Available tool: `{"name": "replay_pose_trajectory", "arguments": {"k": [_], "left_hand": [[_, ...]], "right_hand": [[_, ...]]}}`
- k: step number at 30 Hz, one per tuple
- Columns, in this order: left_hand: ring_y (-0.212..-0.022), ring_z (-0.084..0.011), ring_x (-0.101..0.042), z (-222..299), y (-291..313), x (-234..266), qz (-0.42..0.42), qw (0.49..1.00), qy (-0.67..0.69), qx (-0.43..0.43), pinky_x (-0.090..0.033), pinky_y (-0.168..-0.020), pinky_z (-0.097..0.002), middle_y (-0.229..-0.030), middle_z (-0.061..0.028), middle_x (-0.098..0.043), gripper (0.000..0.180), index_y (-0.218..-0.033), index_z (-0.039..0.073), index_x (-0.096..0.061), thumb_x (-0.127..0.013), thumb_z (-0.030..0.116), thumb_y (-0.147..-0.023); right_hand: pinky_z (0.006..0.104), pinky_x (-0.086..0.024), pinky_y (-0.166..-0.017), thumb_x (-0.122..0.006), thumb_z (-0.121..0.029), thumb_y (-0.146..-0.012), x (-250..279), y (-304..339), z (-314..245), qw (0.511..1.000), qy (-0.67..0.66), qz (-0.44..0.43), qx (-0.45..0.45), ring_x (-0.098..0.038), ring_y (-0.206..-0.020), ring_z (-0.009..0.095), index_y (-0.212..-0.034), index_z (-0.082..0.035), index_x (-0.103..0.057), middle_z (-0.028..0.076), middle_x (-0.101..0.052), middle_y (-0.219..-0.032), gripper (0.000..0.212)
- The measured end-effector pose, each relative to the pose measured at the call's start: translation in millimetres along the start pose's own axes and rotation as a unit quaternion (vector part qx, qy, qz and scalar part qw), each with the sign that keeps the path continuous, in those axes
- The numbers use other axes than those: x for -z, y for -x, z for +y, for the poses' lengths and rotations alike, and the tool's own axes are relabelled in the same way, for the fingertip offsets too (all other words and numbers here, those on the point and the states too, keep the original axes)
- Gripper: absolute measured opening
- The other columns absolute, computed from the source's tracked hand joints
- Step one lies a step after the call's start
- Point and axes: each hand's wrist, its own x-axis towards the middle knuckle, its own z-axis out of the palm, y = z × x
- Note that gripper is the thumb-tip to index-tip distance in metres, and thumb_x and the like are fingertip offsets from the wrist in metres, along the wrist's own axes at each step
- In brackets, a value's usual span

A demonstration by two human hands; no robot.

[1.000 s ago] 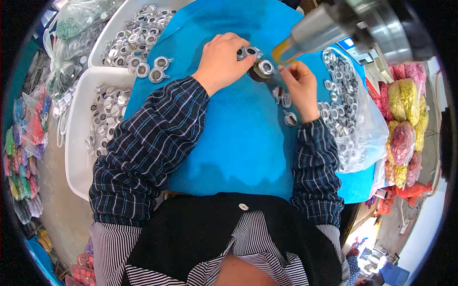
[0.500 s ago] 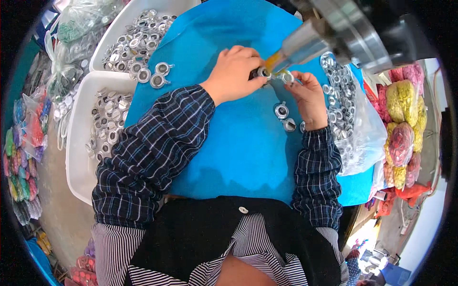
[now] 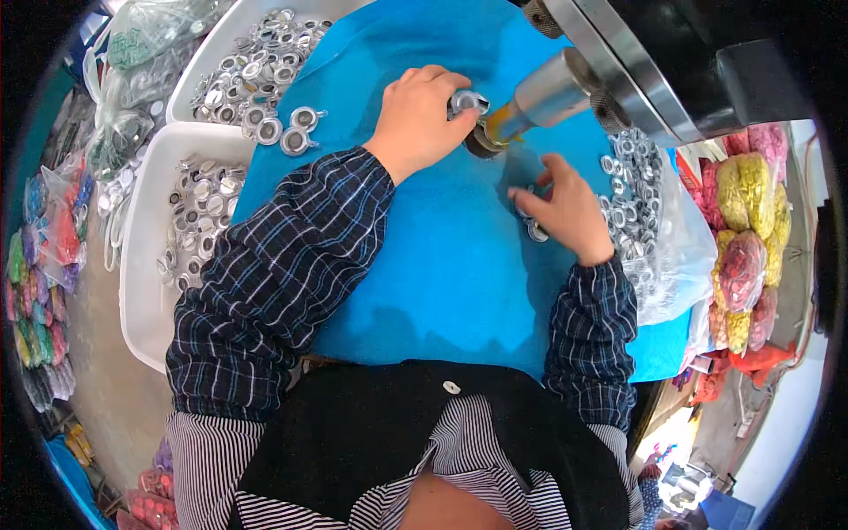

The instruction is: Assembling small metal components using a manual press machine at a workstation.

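Observation:
My left hand (image 3: 420, 117) is closed on a round silver piece (image 3: 468, 104) with a clear rim, held between thumb and fingers. Just beside it stands a small dark round die (image 3: 484, 141) under the yellow-tipped metal ram (image 3: 549, 93) of a press. My right hand (image 3: 570, 212) hovers low over the blue cloth, index finger and thumb apart. Its thumb is at a round silver piece, which the hand partly covers; another such piece (image 3: 536, 231) lies just below.
Blue cloth (image 3: 424, 265) covers the table. White bins (image 3: 146, 265) of round silver pieces stand at the left, with several loose ones (image 3: 297, 140) beside them. A pile of ring-shaped silver pieces (image 3: 632, 194) and a clear plastic bag (image 3: 676, 265) lie at the right.
My right hand has left the die and come down to the loose pieces on the cloth. My left hand has shifted slightly up and left, now with a silver piece in it.

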Motion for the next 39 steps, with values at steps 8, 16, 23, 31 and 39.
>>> {"name": "replay_pose_trajectory", "arguments": {"k": [8,16,23,31,39], "left_hand": [[-0.105,-0.0315,-0.053,4,-1,-4,-0.038,0.995,0.047,-0.078,-0.04,-0.091,-0.0444,-0.108,-0.011,-0.061,0.029,-0.099,0.007,-0.068,-0.066,0.025,-0.076],[-0.106,-0.0292,-0.052,2,-1,3,-0.06,0.998,-0.008,0.026,-0.036,-0.093,-0.0452,-0.107,-0.0077,-0.061,0.03,-0.098,0.009,-0.069,-0.068,0.028,-0.075],[-0.107,-0.0294,-0.052,-2,0,3,-0.012,1.0,0.0,0.017,-0.037,-0.093,-0.0449,-0.109,-0.0079,-0.061,0.029,-0.099,0.009,-0.069,-0.067,0.027,-0.076],[-0.108,-0.0294,-0.051,1,-1,0,-0.042,0.998,0.031,-0.043,-0.038,-0.094,-0.0437,-0.111,-0.0083,-0.06,0.03,-0.1,0.009,-0.068,-0.066,0.026,-0.076],[-0.104,-0.0295,-0.053,3,0,-2,-0.05,0.997,0.01,-0.052,-0.041,-0.089,-0.0427,-0.105,-0.0077,-0.062,0.028,-0.095,0.008,-0.069,-0.068,0.027,-0.075]], "right_hand": [[0.0319,-0.052,-0.074,-0.07,-0.001,-0.076,-18,-14,12,0.97,-0.242,-0.004,-0.031,-0.06,-0.09,0.02,-0.128,0.002,-0.037,0.013,-0.057,-0.108,0.061],[0.0333,-0.048,-0.088,-0.066,0.011,-0.073,-56,-33,-8,0.887,-0.441,0.13,0.045,-0.056,-0.103,0.023,-0.133,0.0,-0.028,0.015,-0.047,-0.123,0.071],[0.0332,-0.047,-0.087,-0.064,0.002,-0.079,14,-4,-2,0.994,0.013,-0.036,0.099,-0.058,-0.106,0.021,-0.116,0.001,-0.048,0.013,-0.055,-0.113,0.041],[0.0307,-0.05,-0.082,-0.065,-0.004,-0.082,17,2,20,0.956,-0.236,-0.15,-0.092,-0.061,-0.09,0.018,-0.103,0.002,-0.053,0.006,-0.061,-0.104,0.024],[0.0277,-0.049,-0.086,-0.064,0.003,-0.082,-37,-32,19,0.829,-0.559,-0.011,-0.003,-0.059,-0.099,0.015,-0.105,-0.001,-0.055,0.006,-0.061,-0.107,0.025]]}}
